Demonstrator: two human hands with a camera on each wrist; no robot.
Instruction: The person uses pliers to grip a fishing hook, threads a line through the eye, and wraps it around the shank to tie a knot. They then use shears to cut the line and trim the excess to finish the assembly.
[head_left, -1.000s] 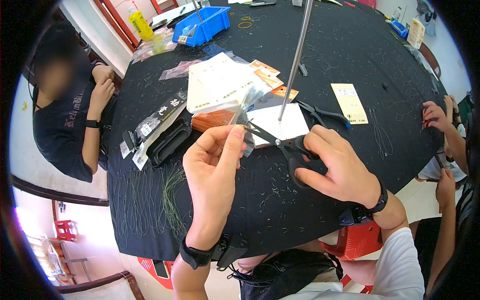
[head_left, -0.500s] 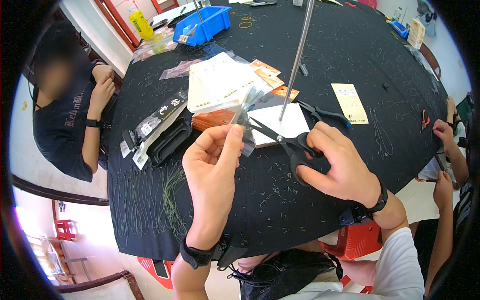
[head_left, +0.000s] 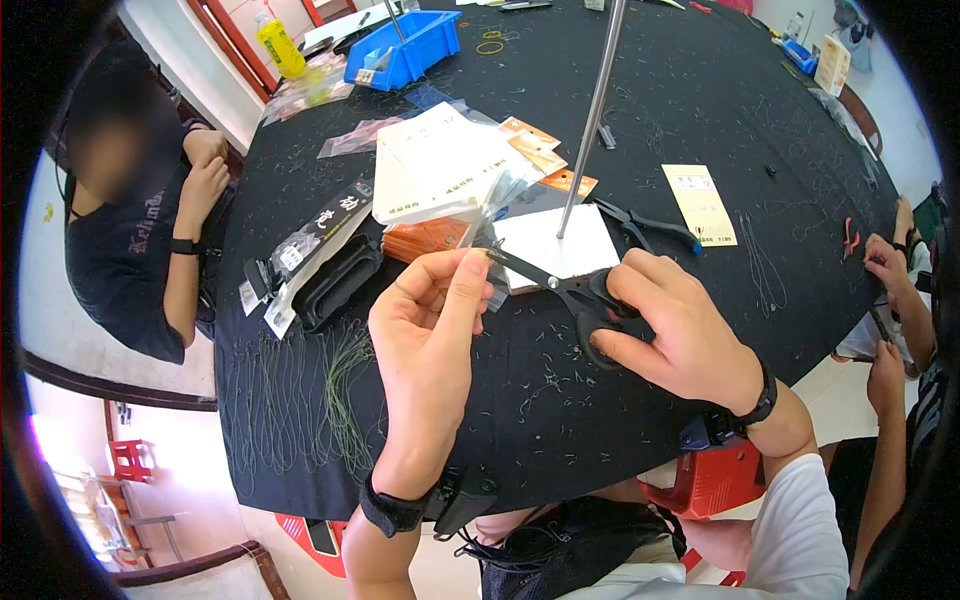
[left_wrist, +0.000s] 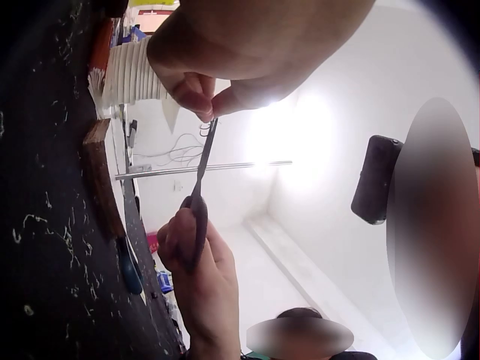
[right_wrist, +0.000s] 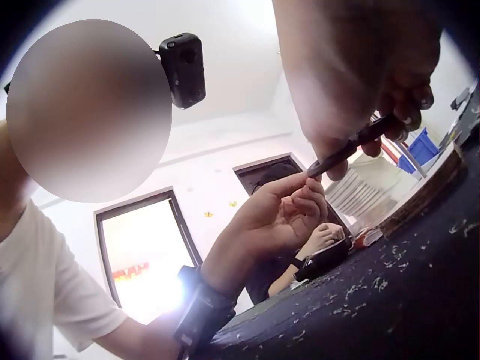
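In the head view my left hand (head_left: pixel 425 345) pinches something tiny between thumb and forefinger; the left wrist view shows small dark hooks (left_wrist: pixel 204 130) at those fingertips. My right hand (head_left: pixel 690 330) grips black scissors (head_left: pixel 575 297) by the handle loops, thumb in one loop. The scissor blades point left, their tips at the left fingertips and nearly closed together. Behind the blades lies a white-topped block (head_left: pixel 570 245) with a metal rod (head_left: pixel 592 120) standing over it. In the right wrist view the scissors (right_wrist: pixel 345 154) reach the left hand's (right_wrist: pixel 259 225) fingertips.
Packets (head_left: pixel 440 165), a black case (head_left: pixel 338 283) and green line bundles (head_left: pixel 345 400) lie left of centre. Pliers (head_left: pixel 650 230) and a yellow card (head_left: pixel 700 207) are at right, a blue bin (head_left: pixel 415 50) at the back. Other people sit left and right; thread scraps dot the black cloth (head_left: pixel 520 450).
The scissor blades opened slightly and then came nearly together again at the left fingertips. At the right edge, another person's hand has let go of red-handled snips, which now lie on the cloth.
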